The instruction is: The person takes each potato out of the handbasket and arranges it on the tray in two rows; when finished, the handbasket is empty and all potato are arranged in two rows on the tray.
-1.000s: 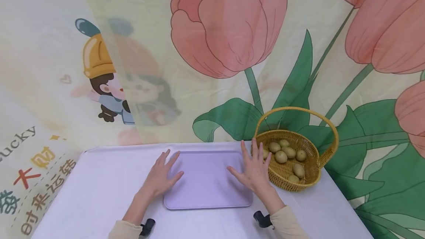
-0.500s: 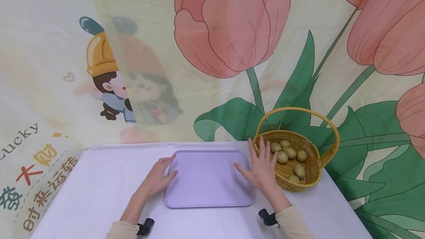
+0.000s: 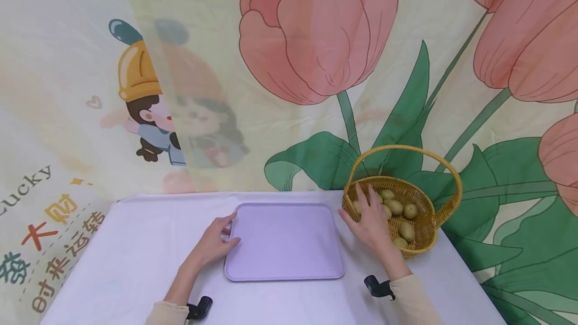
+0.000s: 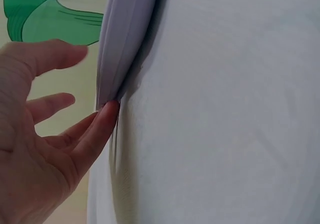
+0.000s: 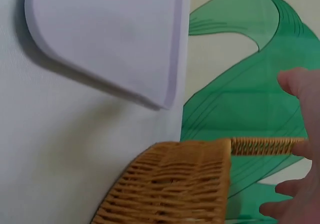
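A lilac rectangular tray (image 3: 284, 242) lies flat on the table. At its left edge is my left hand (image 3: 213, 242); in the left wrist view, fingertips (image 4: 107, 112) touch the tray's rim (image 4: 117, 49) while the thumb stays apart from it. My right hand (image 3: 374, 227) is over the left side of a wicker basket (image 3: 426, 245), its fingers spread and holding nothing. Several oval, olive-brown fruits that look like kiwis (image 3: 406, 231) lie in the basket, some partly hidden behind the right hand. In the right wrist view the fingers reach past the basket's woven wall (image 5: 170, 184).
A white cloth (image 3: 131, 255) covers the table. The basket's tall arched handle (image 3: 397, 147) rises over its opening, close to the tulip-printed backdrop (image 3: 325, 39). Each wrist wears a small black camera (image 3: 378, 287).
My right hand has moved right, from above the tray's right side to over the basket. My left hand has lowered to the tray's left edge.
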`<action>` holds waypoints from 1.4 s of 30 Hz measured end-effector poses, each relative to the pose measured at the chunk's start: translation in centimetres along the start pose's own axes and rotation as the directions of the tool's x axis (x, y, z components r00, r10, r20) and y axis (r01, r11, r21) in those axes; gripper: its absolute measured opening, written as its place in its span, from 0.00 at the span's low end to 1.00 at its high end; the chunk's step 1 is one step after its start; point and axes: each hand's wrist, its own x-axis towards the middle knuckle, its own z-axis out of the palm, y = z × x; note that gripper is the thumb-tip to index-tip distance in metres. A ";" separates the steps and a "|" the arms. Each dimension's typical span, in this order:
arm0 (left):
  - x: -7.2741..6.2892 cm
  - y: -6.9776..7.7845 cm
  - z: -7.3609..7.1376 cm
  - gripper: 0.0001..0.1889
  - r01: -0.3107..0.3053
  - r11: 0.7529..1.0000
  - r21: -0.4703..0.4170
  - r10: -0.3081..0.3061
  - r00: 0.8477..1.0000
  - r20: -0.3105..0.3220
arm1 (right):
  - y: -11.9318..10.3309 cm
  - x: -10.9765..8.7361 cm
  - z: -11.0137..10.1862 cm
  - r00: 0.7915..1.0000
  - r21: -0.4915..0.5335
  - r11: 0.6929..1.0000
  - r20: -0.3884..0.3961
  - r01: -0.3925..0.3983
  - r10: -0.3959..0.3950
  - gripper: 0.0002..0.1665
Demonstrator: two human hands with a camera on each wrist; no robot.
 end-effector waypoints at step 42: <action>-0.5 -0.6 0.2 0.36 0.060 0.996 -0.065 -0.059 0.998 0.015 | 10.2 3.9 -5.6 0.927 0.259 0.909 0.278 -0.326 0.253 0.45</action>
